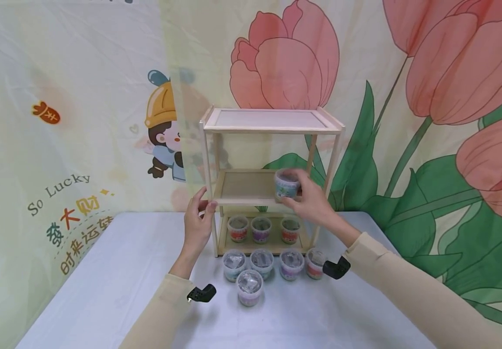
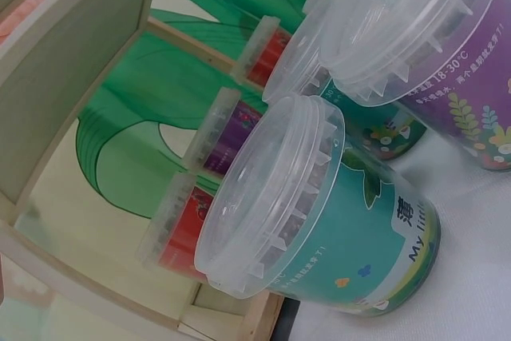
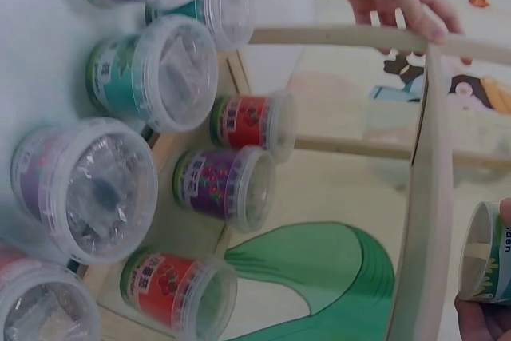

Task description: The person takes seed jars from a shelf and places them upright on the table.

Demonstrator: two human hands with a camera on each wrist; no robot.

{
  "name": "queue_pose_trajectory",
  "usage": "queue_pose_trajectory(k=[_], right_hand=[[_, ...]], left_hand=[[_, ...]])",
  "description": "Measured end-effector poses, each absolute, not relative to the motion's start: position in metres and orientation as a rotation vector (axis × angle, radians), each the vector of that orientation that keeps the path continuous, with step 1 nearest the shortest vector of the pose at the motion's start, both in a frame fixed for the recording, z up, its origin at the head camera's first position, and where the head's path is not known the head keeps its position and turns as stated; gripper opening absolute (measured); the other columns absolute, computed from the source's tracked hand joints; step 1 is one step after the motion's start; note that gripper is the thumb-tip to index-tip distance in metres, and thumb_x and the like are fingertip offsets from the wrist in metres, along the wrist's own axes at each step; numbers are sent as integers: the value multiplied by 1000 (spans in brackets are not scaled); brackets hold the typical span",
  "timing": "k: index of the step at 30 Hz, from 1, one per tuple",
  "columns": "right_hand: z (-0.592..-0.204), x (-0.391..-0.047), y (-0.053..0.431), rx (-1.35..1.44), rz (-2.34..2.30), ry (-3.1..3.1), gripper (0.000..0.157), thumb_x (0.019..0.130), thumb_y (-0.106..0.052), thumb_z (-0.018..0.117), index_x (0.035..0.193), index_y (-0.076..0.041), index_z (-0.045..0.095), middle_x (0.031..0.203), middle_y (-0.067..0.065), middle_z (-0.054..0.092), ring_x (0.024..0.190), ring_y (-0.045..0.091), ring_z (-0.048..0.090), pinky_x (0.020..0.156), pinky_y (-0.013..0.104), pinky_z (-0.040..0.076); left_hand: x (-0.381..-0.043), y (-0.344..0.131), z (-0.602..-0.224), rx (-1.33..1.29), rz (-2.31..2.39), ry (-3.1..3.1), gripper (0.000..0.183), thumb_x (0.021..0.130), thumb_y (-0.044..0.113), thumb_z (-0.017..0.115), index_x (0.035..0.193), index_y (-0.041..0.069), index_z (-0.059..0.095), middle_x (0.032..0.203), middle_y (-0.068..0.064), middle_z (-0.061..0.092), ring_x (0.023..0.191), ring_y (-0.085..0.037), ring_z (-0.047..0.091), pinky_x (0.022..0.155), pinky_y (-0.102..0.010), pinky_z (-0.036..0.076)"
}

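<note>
My right hand grips a clear-lidded plastic cup with a teal label, its thumb low on the cup and the fingers near its top. They are at the right part of the middle board of a small wooden shelf rack. In the right wrist view the teal cup is partly cut off by the frame edge. My left hand holds the rack's left front post at middle-board height, thumb in front. On the bottom board stand a red cup, a purple cup and another red cup.
Before the rack on the white-covered table stand several more lidded cups: two teal, a purple one, a red one and a pale purple one nearest me. A tulip-printed cloth hangs behind.
</note>
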State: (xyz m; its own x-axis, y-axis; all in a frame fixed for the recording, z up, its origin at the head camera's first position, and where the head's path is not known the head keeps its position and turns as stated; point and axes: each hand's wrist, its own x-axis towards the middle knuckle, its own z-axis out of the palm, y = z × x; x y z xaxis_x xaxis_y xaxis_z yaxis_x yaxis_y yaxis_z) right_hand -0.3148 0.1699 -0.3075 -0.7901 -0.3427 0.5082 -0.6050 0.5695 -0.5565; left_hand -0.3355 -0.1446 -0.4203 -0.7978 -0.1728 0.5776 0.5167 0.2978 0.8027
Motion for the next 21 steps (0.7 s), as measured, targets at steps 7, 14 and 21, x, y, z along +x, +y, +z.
queue_pose_trajectory(k=[7,14,21], right_hand=[[-308,-299,167,873,1090,-2410,70,93,0,80,152,-8,44,148,19,47,123,39,62,96,53,58],[-308,-274,167,916,1115,-2448,68,92,3,80,150,-7,46,140,21,56,117,35,66,95,50,58],[-321,-249,171,930,1069,-2475,72,91,0,83,151,-15,48,140,14,60,121,30,64,100,48,57]], left_hand=[[-335,-145,-421,-298,-1554,-1997,54,108,26,64,159,18,48,125,-16,61,112,-28,60,98,-50,51],[-334,-146,-421,-299,-1551,-1999,54,108,27,64,159,17,47,126,-17,61,113,-29,59,99,-51,50],[-336,-146,-422,-308,-1545,-1996,54,108,28,64,159,18,48,126,-16,61,112,-28,60,99,-51,51]])
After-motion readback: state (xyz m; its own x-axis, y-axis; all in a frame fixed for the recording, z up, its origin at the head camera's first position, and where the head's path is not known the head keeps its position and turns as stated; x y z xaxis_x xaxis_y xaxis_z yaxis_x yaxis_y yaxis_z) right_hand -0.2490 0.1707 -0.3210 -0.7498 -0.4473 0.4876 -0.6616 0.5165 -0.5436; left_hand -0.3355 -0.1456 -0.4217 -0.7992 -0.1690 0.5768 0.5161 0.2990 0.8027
